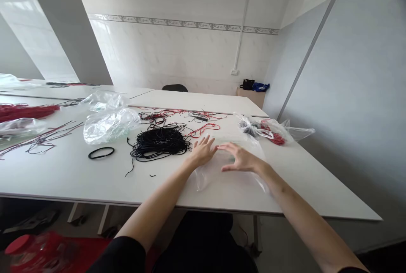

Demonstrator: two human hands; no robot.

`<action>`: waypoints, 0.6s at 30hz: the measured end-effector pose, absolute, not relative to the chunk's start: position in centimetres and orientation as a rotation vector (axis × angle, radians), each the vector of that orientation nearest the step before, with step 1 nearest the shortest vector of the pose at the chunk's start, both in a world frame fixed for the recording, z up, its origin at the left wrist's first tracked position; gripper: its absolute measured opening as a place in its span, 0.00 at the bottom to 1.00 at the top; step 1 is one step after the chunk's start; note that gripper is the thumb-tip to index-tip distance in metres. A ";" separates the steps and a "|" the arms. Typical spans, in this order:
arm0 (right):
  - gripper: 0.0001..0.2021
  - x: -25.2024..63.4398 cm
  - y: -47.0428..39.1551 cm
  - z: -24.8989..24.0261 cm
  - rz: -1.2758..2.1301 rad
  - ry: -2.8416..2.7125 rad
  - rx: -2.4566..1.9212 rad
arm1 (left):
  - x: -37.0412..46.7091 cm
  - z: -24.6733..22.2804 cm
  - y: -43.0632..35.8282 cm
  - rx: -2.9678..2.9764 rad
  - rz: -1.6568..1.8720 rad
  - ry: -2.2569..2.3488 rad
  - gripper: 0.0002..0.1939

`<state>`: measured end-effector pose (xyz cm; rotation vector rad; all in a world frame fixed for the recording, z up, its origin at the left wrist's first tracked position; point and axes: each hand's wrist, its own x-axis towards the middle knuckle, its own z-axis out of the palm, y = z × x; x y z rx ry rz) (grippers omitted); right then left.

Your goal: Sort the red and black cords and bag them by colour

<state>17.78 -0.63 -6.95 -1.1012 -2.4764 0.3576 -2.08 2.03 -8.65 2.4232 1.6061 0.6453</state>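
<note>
A clear plastic bag lies spread on the white table in front of me. Over its left part is my left hand, fingers stretched out and apart. My right hand hovers above the bag's middle, thumb and fingers spread with nothing visible between them. The fingertips of both hands come close together; whether they touch, I cannot tell. Just left of my left hand sits a heap of black cords. Behind it a red cord lies in loose loops.
Left of the heap are a black ring-shaped band and crumpled clear bags. Red cord bundles lie at far left. A bag with red and dark cords stands at right. The table's front edge runs close to me.
</note>
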 end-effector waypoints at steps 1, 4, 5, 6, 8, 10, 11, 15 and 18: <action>0.42 17.2 -0.9 -7.2 0.505 -2.456 -1.024 | -2.0 -8.5 2.1 2.404 0.722 1.603 0.24; 0.27 16.0 -0.9 -8.1 0.770 -2.194 -0.986 | -2.1 -7.6 2.2 2.324 1.005 1.593 0.20; 0.19 15.9 -0.6 -8.3 0.801 -2.105 -0.983 | -2.2 -7.2 2.2 2.281 1.112 1.596 0.20; 0.14 16.0 -0.2 -8.2 0.805 -2.022 -0.978 | -2.3 -6.8 2.2 2.231 1.215 1.599 0.20; 0.15 16.7 0.8 -7.8 0.782 -1.825 -0.956 | -2.6 -6.2 2.0 2.122 1.396 1.605 0.20; 0.19 17.9 1.9 -7.0 0.742 -1.506 -0.897 | -2.8 -5.9 1.8 2.033 1.525 1.604 0.20; 0.20 18.5 2.5 -6.7 0.718 -1.336 -0.858 | -2.8 -5.8 1.6 1.996 1.576 1.597 0.20; 0.17 20.2 4.4 -6.8 0.695 -0.922 -0.776 | -2.3 -6.2 1.3 1.883 1.536 1.427 0.28; 0.14 19.6 4.7 -8.3 0.738 -0.904 -0.822 | -1.7 -6.8 1.5 1.917 1.296 1.345 0.34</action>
